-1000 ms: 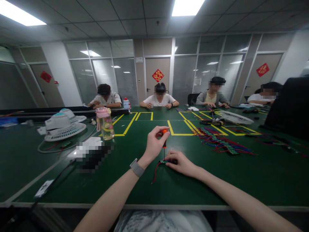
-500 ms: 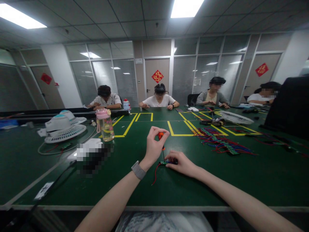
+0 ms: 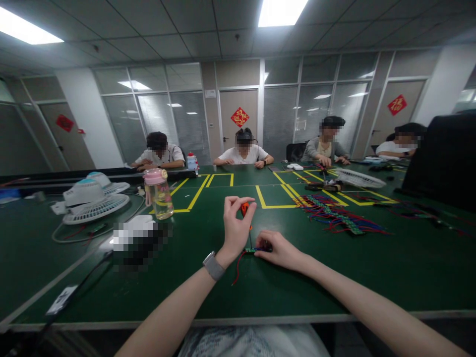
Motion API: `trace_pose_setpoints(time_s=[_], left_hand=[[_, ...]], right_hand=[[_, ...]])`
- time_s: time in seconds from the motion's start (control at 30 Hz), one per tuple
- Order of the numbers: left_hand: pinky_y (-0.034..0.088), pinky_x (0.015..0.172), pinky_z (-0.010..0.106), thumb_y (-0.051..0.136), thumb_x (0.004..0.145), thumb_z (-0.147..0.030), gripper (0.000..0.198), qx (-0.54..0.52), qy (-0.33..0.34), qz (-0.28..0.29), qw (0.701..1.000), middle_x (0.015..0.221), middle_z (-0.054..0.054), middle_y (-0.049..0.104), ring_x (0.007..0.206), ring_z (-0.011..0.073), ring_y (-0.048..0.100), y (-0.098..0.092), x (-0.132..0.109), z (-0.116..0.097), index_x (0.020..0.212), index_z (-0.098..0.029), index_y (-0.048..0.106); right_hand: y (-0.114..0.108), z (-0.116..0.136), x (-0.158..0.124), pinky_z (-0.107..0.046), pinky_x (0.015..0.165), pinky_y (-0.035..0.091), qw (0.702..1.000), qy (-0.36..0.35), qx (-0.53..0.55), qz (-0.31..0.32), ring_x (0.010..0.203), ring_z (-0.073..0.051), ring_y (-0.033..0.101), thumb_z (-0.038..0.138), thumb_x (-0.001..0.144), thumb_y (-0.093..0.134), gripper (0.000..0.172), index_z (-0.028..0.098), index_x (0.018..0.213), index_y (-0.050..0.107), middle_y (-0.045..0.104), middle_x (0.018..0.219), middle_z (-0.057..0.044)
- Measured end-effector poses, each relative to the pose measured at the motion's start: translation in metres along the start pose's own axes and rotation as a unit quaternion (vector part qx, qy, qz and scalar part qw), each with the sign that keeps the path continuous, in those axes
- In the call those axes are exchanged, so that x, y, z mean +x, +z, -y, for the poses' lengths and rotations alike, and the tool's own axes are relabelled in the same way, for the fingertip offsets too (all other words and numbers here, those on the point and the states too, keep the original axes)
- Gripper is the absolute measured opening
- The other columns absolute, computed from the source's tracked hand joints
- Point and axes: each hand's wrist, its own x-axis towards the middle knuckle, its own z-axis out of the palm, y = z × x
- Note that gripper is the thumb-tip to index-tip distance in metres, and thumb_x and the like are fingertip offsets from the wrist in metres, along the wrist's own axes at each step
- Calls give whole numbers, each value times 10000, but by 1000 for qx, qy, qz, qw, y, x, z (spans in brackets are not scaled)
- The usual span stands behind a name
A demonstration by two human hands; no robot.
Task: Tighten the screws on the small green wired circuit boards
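In the head view my left hand [image 3: 237, 223] grips a screwdriver [image 3: 245, 208] with an orange and black handle, thumb and fingers around its top. The screwdriver stands nearly upright, its shaft running down to a small green circuit board [image 3: 250, 251] on the table. My right hand [image 3: 278, 252] pinches the board's right end, its fingertips close to the screwdriver's tip. A red wire [image 3: 237, 270] curls from the board's left end toward me, and dark wires lie partly hidden under my right hand. Whether the tip sits in a screw is too small to tell.
Right of my hands lies a row of circuit boards [image 3: 344, 216] with red and blue wires. A pink-lidded bottle [image 3: 159, 198] and white fan parts [image 3: 94, 208] stand left on the green table [image 3: 297, 297]. A black monitor [image 3: 442, 163] is at far right. Several people sit opposite.
My left fingers have shifted slightly on the screwdriver handle, and the fingers of my right hand have drawn in a little. The view has turned slightly. Opposite, a co-worker's hand has reached forward.
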Motion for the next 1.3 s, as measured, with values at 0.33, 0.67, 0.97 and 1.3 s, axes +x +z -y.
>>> trace_pose_setpoints(time_s=[0.33,0.67,0.97,1.3], left_hand=[[478,775,267,545,895,-245,196,-66,-28,29,997,965,47,612,856,147,595,2,0,4,1036,-195,671],[521,723,279,427,930,-265,301,-165,-83,38,982,1092,84,630,868,160,634,3,3,4,1102,-187,661],[471,698,225,595,847,-288,171,-77,-72,-5,994,965,52,586,815,127,584,2,6,7,908,-196,726],[484,707,234,625,830,-287,193,-103,-88,15,991,920,41,596,788,123,580,2,5,6,974,-185,705]], right_hand=[[1,-4,1,-230,600,406,1000,-5,-8,0,669,-135,529,205,759,724,133,159,786,603,576,761,-1],[-2,-3,0,-230,605,412,1000,-9,2,6,675,-136,525,208,774,711,115,159,804,611,575,766,-2],[-1,-2,-1,-231,610,426,1000,-12,0,17,679,-135,542,215,791,695,78,159,832,659,578,803,-13],[-5,2,-1,-240,626,445,999,-18,-15,22,703,-144,557,233,808,680,94,161,868,673,592,827,-26]])
